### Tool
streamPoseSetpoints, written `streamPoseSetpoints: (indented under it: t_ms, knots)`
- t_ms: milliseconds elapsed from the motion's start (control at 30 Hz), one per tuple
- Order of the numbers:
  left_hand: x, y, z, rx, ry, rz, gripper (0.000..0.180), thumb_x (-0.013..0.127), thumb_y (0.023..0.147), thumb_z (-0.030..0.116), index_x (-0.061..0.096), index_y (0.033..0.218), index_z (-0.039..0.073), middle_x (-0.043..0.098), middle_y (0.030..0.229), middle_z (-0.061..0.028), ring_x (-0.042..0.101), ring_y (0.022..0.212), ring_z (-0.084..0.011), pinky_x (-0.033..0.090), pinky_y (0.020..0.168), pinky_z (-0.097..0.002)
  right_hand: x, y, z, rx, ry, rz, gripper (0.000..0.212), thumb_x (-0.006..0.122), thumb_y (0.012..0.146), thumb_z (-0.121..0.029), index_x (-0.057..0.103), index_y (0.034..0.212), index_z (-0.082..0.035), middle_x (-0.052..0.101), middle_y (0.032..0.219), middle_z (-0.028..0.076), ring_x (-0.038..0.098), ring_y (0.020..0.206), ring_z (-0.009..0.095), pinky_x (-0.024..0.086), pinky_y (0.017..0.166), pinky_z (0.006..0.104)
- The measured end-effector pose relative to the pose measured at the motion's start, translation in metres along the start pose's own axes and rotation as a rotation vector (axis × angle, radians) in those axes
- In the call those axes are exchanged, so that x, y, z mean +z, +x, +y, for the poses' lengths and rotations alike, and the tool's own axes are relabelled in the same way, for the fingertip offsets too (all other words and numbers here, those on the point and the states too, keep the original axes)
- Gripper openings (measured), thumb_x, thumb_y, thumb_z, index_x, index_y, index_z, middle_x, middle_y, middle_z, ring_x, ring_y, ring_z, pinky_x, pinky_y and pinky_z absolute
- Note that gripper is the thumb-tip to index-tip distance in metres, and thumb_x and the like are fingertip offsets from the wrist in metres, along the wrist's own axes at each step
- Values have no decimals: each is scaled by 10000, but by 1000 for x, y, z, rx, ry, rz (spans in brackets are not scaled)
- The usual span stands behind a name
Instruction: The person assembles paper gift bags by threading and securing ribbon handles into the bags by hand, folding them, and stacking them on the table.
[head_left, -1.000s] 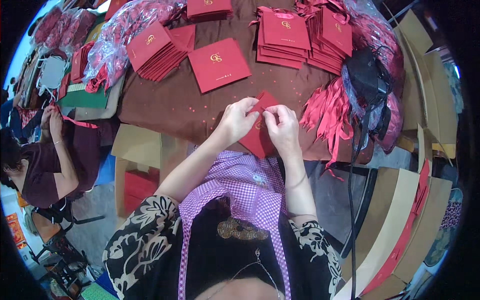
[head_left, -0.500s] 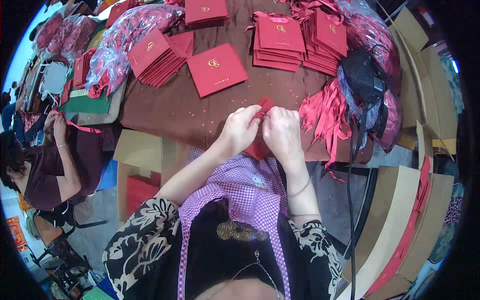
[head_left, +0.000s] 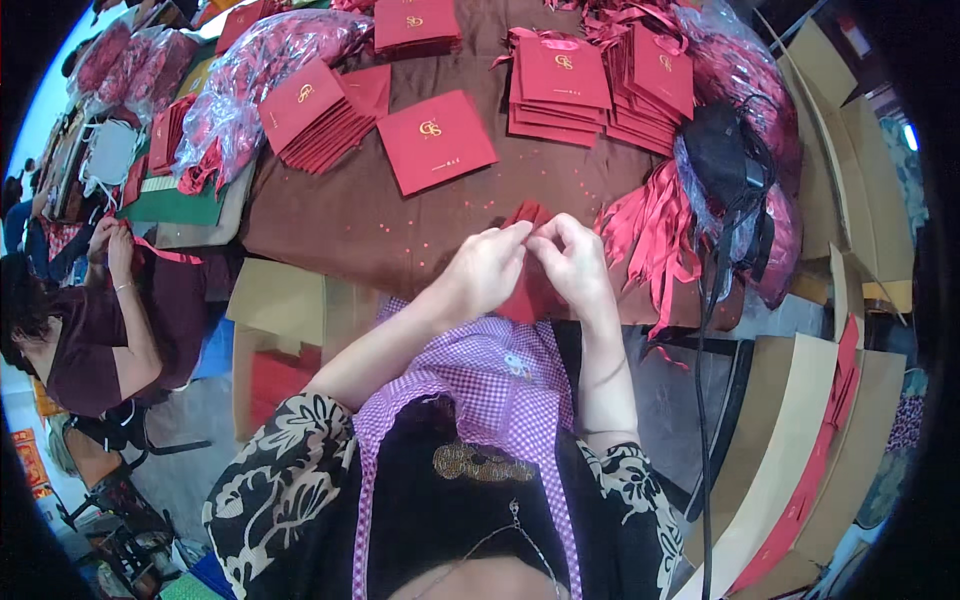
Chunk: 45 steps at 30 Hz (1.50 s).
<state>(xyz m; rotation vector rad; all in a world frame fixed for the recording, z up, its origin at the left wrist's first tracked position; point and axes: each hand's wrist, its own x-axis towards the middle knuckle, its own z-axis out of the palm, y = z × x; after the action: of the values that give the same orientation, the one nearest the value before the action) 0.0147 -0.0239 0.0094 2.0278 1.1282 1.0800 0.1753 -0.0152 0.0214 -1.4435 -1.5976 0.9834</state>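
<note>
At the near edge of the brown-covered table, both hands are on a red paper bag (head_left: 524,302) that looks narrow and is partly hidden behind the fingers. My left hand (head_left: 488,266) is closed, with its fingertips pinching the bag's upper part. Right beside it my right hand (head_left: 574,262) is closed too, thumb and forefinger pinched at the same spot. Any small piece between the fingertips is too hidden to make out. A flat red bag (head_left: 437,143) with a gold emblem lies just beyond the hands.
Stacks of red bags (head_left: 558,88) and a fanned pile (head_left: 312,115) stand farther back. Red ribbons (head_left: 655,235) hang at the right, by a black bag (head_left: 728,150). Cardboard boxes (head_left: 780,430) flank me. A co-worker (head_left: 105,330) sits at the left, holding red ribbon.
My right hand has turned, its thumb and forefinger now showing in a pinch. The left fingers have come closer to them at the bag's top. The view has shifted slightly.
</note>
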Motion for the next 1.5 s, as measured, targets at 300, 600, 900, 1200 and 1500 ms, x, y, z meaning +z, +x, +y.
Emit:
streamPoseSetpoints:
  t_ms: [300,600,900,1200,1500]
  knots:
    - [-10,17,-14,-477,-344,-254,252,531,917,85,613,1140,1,577,708,-6,524,590,-67,463,534,-219,-5,-4,9,-232,-138,35,150,690,732,-90,574,775,-6,627,719,127,587,703,288,451,671,376]
    - [-2,9,-18,-480,-353,-306,208,536,902,68,624,1077,-1,605,754,-18,558,648,-51,489,548,-223,-7,-9,14,-180,-84,-20,156,694,741,-95,586,828,-24,630,764,101,588,750,288,452,704,371]
    - [2,1,-19,-73,-122,-142,102,572,864,45,594,935,-24,618,831,-183,634,757,-305,506,688,-350,-25,12,1,-612,-308,-124,164,649,743,-50,624,905,-59,595,958,76,550,960,273,404,845,369]
    - [-15,-8,-43,-692,-563,-166,162,507,955,152,580,937,8,634,772,-68,585,604,-102,435,474,-215,-24,8,11,-465,-286,-387,60,598,805,-110,570,832,-64,554,833,93,521,903,285,405,833,381]
    - [-27,-4,-70,-221,116,278,241,572,831,-21,595,1063,39,588,919,-77,547,734,-137,474,657,-255,-17,23,33,-404,-220,-311,50,572,815,-69,570,834,-23,584,832,97,535,877,281,421,814,356]
